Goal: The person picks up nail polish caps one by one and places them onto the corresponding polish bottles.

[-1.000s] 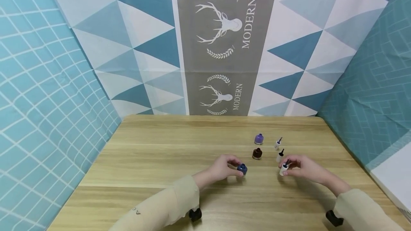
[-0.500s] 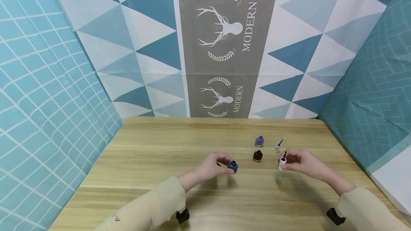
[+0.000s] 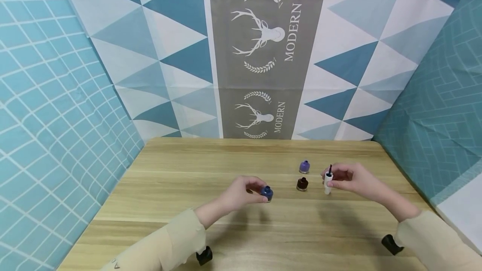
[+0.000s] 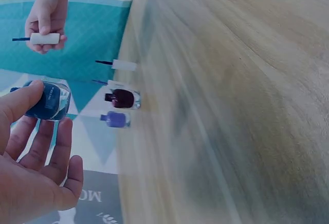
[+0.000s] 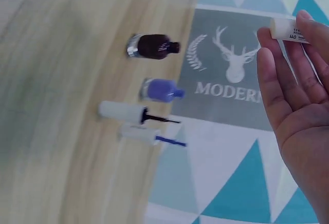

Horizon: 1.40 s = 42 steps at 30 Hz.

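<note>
In the head view my left hand (image 3: 239,195) pinches an uncapped blue nail polish bottle (image 3: 267,194) between thumb and fingers, above the table. My right hand (image 3: 352,181) holds a white brush cap (image 3: 329,176), brush upward, also raised. Upright on the table between the hands are an open dark brown-red nail polish bottle (image 3: 302,184) and, behind it, an open purple one (image 3: 304,166). Two more white caps stand beside these bottles; the right wrist view shows one cap with a dark brush (image 5: 123,112) and one with a purple-blue brush (image 5: 139,134).
The wooden table (image 3: 180,179) reaches back to a patterned cloth wall (image 3: 256,53). Tiled-pattern cloth hangs at the left (image 3: 56,95) and right (image 3: 433,108). A white surface (image 3: 465,208) lies by the table's right edge.
My left hand has lifted the blue bottle and carried it left. My right hand has raised its cap and moved farther from me, now overlapping the standing caps in the head view.
</note>
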{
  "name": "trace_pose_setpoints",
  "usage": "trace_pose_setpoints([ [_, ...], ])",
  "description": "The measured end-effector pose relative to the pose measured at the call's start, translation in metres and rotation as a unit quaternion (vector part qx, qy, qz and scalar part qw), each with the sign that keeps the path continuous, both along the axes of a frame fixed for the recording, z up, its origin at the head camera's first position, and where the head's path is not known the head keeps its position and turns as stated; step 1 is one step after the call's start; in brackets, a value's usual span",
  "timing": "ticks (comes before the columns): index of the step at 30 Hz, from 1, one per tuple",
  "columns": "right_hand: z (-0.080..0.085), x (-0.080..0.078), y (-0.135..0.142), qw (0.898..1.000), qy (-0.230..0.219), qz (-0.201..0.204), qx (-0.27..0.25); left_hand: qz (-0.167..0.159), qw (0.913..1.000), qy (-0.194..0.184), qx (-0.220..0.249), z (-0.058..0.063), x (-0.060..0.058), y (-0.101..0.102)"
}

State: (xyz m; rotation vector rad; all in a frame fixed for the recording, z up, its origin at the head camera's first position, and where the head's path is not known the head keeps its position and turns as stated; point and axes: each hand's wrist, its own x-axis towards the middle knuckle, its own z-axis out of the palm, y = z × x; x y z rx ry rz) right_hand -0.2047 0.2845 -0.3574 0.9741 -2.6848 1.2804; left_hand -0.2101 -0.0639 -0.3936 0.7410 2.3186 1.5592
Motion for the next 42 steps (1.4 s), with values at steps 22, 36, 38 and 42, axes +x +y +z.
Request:
trace_pose_setpoints([
  [22, 0.059, -0.002, -0.038, 0.998, 0.047, -0.034, -0.010, 0.084, 0.9959, 0.032, 0.010, 0.026, 0.013, -0.034],
  [36, 0.083, -0.009, -0.060, 0.995, 0.096, -0.030, 0.014, 0.114, 0.9912, 0.055, 0.040, 0.026, 0.011, -0.018],
  [38, 0.084, -0.009, -0.063, 0.995, 0.099, -0.025, 0.012, 0.110, 0.9909, 0.057, 0.052, 0.025, 0.010, -0.015],
  [42, 0.084, -0.012, -0.066, 0.994, 0.107, -0.009, 0.002, 0.105, 0.9902, 0.067, 0.063, 0.022, 0.008, -0.009],
])
